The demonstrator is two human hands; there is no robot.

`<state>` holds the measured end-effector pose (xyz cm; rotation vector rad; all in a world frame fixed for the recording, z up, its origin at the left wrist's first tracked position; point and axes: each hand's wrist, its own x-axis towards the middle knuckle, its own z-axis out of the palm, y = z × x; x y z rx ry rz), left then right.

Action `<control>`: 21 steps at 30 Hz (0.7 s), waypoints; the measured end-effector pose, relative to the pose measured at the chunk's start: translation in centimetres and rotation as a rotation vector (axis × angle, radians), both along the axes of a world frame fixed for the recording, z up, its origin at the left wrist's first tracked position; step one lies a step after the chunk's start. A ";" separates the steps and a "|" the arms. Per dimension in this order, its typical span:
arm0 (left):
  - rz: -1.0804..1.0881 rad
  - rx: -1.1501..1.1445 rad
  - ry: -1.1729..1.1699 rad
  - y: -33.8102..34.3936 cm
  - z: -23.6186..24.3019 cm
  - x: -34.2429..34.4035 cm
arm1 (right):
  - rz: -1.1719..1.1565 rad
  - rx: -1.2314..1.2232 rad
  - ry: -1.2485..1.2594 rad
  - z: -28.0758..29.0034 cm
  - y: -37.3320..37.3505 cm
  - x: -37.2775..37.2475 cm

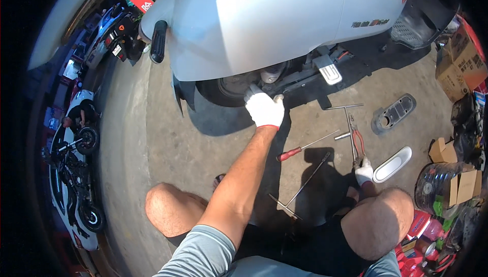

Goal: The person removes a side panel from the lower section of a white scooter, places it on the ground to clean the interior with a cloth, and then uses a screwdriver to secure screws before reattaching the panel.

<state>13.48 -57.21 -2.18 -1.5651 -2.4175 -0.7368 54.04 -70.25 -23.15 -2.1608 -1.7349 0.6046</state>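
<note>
My left hand (265,109), in a white glove with dark fingertips, reaches under a pale blue-grey scooter (274,17). Its fingers lie beside the wheel (230,86), below a rounded grey part (273,72), and the thumb stands apart. Whether they touch a part there is hard to see. Low by my right knee, my gloved right hand (364,171) is closed at the handle ends of red-handled pliers (359,141). A T-handle wrench (349,124) lies alongside them. Between my hands lies a red-handled screwdriver (291,154), with a second T-handle wrench (308,181) nearer me.
Right of the tools lie a grey oblong cover (394,113) and a white oval piece (392,164). A footrest (328,71) juts from the scooter. Cardboard boxes (461,66), a clear plastic tub (432,188) and red bottles crowd the right edge. Parked motorbikes (76,175) stand far left.
</note>
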 end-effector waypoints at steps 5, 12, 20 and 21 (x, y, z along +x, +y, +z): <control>-0.010 -0.016 -0.013 0.2 -0.5 -0.2 | 0.014 0.055 0.066 0.7 -0.4 -0.3; -0.050 0.123 0.115 0.1 0.0 0.3 | 0.018 0.076 0.086 -0.2 -0.2 0.8; -0.166 -0.091 -0.050 -1.1 0.4 -0.2 | -0.076 0.001 0.104 0.8 0.0 1.0; -0.163 -0.150 -0.160 -1.7 0.1 -0.2 | -0.082 -0.034 0.100 1.2 -0.1 1.0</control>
